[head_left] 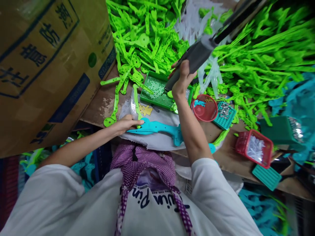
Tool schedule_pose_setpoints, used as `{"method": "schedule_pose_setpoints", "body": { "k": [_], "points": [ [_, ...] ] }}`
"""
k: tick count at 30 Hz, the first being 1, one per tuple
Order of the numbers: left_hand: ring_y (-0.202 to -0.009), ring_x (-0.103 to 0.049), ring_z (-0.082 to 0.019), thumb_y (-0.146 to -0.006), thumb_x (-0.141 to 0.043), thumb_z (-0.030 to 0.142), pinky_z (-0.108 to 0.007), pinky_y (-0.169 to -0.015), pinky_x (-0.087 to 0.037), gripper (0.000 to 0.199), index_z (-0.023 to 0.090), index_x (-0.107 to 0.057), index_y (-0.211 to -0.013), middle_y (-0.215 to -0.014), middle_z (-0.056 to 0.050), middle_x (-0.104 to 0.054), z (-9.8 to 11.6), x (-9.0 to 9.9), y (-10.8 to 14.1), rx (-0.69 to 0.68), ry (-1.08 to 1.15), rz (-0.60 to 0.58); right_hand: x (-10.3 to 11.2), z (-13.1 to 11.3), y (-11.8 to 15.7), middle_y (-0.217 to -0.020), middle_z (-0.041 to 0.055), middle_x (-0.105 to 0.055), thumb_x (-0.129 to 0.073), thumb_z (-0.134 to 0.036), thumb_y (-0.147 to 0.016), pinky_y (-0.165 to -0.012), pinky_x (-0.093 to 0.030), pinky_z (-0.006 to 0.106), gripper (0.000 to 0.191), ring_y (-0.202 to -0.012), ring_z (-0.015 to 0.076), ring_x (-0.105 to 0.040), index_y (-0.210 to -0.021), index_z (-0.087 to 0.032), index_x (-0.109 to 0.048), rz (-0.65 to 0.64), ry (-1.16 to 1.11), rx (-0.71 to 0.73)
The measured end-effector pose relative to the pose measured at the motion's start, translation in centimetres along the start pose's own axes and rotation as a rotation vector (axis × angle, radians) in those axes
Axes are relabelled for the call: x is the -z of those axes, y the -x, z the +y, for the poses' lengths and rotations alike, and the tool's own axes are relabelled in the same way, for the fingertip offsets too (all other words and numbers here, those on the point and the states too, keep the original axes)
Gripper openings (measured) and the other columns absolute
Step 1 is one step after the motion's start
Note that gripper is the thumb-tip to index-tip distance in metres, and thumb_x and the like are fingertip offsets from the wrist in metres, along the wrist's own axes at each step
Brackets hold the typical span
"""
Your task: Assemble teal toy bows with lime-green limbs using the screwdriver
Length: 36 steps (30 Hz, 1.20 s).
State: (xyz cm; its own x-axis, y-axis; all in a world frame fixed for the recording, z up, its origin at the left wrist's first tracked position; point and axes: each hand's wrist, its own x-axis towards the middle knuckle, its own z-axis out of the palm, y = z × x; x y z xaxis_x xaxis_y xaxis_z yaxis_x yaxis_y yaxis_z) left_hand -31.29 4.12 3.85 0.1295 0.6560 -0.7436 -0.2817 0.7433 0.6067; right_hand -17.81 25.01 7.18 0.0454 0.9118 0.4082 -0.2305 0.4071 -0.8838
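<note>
My right hand (183,78) is wrapped round a grey electric screwdriver (200,52), held at a slant with its tip over a green perforated tray (158,102) of small metal pieces. My left hand (128,124) is closed on a long blue plastic part (157,126), thumb on top near its left end. A thin lime-green plastic part (136,101) meets the blue one by those fingertips and points away from me. Both parts lie over a grey cloth-like sheet (169,139) at the table's front edge.
Lime-green parts (152,36) are heaped across the back. A large cardboard box (81,49) blocks the left. To the right stand a red round basket (204,108), a teal tray of metal pieces (224,114) and a red basket (256,147) of whitish pieces.
</note>
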Motion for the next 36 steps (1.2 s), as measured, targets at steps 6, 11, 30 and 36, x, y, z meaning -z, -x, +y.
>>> {"method": "schedule_pose_setpoints", "body": {
  "k": [6, 11, 30, 36],
  "points": [
    [-0.084, -0.071, -0.019, -0.066, -0.087, 0.028, -0.030, -0.081, -0.058, 0.028, 0.015, -0.075, -0.089, -0.089, -0.007, -0.078, 0.1, -0.1, 0.0, 0.027, 0.022, -0.014, 0.0, 2.2, 0.1, -0.067, -0.0043, -0.056, -0.054, -0.080, -0.078, -0.046, -0.047, 0.026, 0.056, -0.056, 0.0120, -0.063, -0.080, -0.024, -0.059, -0.102, 0.005, -0.059],
    [-0.087, -0.071, -0.019, -0.065, -0.088, 0.030, -0.030, -0.084, -0.057, 0.033, 0.015, -0.076, -0.092, -0.093, -0.008, -0.079, 0.2, -0.3, 0.2, 0.027, 0.033, 0.005, 0.0, 1.9, 0.3, -0.062, -0.0048, -0.056, -0.057, -0.082, -0.074, -0.045, -0.048, 0.028, 0.056, -0.051, 0.0112, -0.059, -0.074, -0.025, -0.057, -0.061, 0.018, -0.081],
    [-0.079, -0.071, -0.018, -0.066, -0.086, 0.030, -0.029, -0.077, -0.056, 0.031, 0.012, -0.074, -0.088, -0.085, -0.009, -0.077, 0.2, -0.3, 0.0, 0.024, 0.019, 0.014, 0.0, 1.6, 1.1, -0.062, -0.0054, -0.056, -0.054, -0.084, -0.072, -0.044, -0.045, 0.029, 0.057, -0.048, 0.0122, -0.057, -0.073, -0.027, -0.057, -0.040, 0.012, -0.121],
    [-0.073, -0.070, -0.016, -0.066, -0.086, 0.027, -0.028, -0.075, -0.056, 0.027, 0.011, -0.073, -0.083, -0.081, -0.009, -0.076, 0.1, -0.3, -0.2, 0.031, 0.017, 0.019, 0.0, 1.5, 0.4, -0.062, -0.0063, -0.060, -0.062, -0.083, -0.065, -0.048, -0.047, 0.030, 0.054, -0.053, 0.0122, -0.058, -0.073, -0.029, -0.057, -0.002, -0.030, -0.118]
  ]
}}
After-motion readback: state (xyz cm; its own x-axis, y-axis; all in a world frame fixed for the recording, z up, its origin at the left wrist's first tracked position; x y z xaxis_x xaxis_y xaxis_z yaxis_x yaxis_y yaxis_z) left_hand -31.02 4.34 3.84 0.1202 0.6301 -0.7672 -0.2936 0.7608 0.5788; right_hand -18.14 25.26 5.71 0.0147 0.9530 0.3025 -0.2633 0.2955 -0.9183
